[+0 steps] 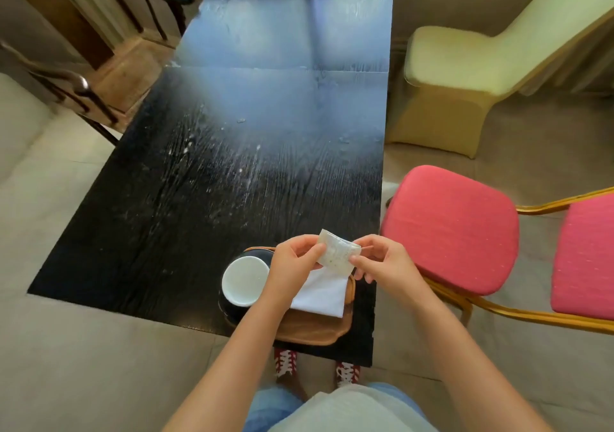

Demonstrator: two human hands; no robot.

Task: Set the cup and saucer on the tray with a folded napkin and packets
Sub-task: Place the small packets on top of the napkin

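A brown wooden tray (pixel 309 330) lies at the near right corner of the black table (pixel 212 179). On its left side stands a white cup (pixel 245 280) on a dark saucer (pixel 232 313). A white folded napkin (pixel 324 293) rests on the tray's right half. Above the tray, my left hand (pixel 294 263) and my right hand (pixel 382 258) pinch a pale, translucent packet (pixel 337 252) between them, one at each end. My left forearm hides part of the saucer and tray.
A red cushioned chair (pixel 452 228) with a gold frame stands right of the table. A chair in a cream cover (pixel 445 79) is behind it. Two dark wooden chairs (pixel 109 75) stand at the far left. My red shoes (pixel 285 363) show under the table edge.
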